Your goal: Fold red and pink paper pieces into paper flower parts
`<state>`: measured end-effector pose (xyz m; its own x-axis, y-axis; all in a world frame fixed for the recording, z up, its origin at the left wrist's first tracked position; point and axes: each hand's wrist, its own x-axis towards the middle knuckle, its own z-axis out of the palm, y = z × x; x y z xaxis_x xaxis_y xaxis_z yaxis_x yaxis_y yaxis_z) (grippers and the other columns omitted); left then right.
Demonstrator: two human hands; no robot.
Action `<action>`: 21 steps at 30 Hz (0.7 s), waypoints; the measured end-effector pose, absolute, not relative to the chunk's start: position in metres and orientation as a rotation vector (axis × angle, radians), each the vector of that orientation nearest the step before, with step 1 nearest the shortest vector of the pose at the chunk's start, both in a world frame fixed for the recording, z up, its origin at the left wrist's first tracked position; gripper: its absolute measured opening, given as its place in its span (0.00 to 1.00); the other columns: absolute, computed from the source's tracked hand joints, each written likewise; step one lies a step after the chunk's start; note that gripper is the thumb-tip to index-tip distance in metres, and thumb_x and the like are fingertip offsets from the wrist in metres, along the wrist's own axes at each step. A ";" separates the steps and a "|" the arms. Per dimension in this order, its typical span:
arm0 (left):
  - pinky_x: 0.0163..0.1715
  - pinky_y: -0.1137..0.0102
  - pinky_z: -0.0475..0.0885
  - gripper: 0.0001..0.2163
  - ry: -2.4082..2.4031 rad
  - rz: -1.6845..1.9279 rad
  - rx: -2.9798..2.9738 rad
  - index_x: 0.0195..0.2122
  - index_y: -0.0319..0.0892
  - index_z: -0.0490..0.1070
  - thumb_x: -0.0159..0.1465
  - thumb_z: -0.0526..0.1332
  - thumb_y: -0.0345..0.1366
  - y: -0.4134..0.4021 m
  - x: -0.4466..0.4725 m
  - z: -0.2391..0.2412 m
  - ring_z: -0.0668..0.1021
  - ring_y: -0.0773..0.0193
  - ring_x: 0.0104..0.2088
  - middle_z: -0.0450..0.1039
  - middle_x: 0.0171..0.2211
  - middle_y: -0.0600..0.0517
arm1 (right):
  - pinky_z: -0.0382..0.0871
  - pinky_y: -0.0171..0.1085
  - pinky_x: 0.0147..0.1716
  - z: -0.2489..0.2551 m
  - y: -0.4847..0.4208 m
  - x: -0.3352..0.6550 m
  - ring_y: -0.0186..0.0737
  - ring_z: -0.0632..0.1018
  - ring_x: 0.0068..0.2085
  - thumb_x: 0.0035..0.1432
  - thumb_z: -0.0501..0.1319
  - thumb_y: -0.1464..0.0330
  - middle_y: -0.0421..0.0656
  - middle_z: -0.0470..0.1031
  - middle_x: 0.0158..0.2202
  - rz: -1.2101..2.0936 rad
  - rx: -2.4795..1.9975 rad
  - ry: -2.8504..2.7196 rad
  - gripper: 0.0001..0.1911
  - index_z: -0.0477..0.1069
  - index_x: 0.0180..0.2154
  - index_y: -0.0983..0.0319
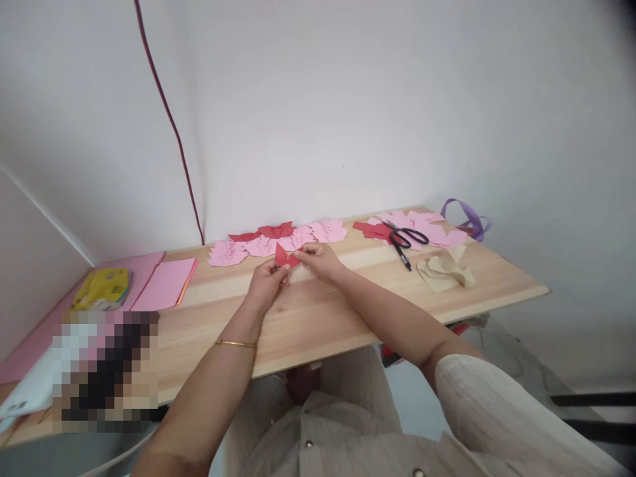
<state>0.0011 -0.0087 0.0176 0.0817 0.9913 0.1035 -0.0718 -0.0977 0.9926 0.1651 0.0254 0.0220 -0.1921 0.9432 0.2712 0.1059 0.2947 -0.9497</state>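
Between my two hands is a small folded piece of red paper (281, 256), held above the wooden table. My left hand (268, 277) pinches its lower left part, thumb on top. Its right side is gripped by my right hand (320, 258), with thumb and fingers closed on it. Just behind my hands lie pink cut-paper shapes (226, 253) with jagged edges, in a row along the wall. Folded red paper pieces (277, 230) rest on top of that row. Where the paper meets my fingers, its edges are partly hidden.
Black-handled scissors (407, 237) and a black pen (401, 257) lie by pink paper pieces (444, 233) at right. Crumpled tan paper (447, 270) and a purple ribbon (467, 215) are nearby. Pink sheets (166, 281) and a yellow packet (102, 288) occupy the left of the table (322, 318).
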 end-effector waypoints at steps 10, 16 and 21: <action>0.24 0.73 0.64 0.09 0.921 1.223 1.161 0.27 0.39 0.71 0.50 0.68 0.38 -0.005 -0.003 0.010 0.66 0.72 0.19 0.64 0.17 0.58 | 0.66 0.34 0.34 0.029 0.026 0.175 0.33 0.72 0.30 0.44 0.68 0.57 0.38 0.73 0.29 1.349 -0.847 -1.429 0.20 0.70 0.37 0.61; 0.28 0.72 0.67 0.09 0.903 1.197 1.155 0.29 0.37 0.74 0.49 0.69 0.36 -0.005 -0.001 0.011 0.70 0.71 0.23 0.69 0.21 0.55 | 0.68 0.37 0.38 0.018 0.021 0.160 0.36 0.74 0.33 0.47 0.67 0.57 0.43 0.76 0.31 1.377 -0.728 -1.554 0.18 0.72 0.33 0.65; 0.30 0.72 0.68 0.10 0.906 1.173 1.114 0.29 0.37 0.73 0.47 0.69 0.36 -0.006 -0.002 0.012 0.71 0.70 0.23 0.71 0.22 0.54 | 0.67 0.36 0.38 0.017 0.025 0.164 0.35 0.74 0.33 0.50 0.64 0.56 0.43 0.76 0.31 1.315 -0.732 -1.596 0.17 0.73 0.33 0.65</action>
<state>-0.0018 -0.0057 0.0122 0.1821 0.9831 0.0170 -0.2316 0.0261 0.9725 0.1645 0.0248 0.0173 -0.4073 0.8711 0.2743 -0.1022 0.2549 -0.9615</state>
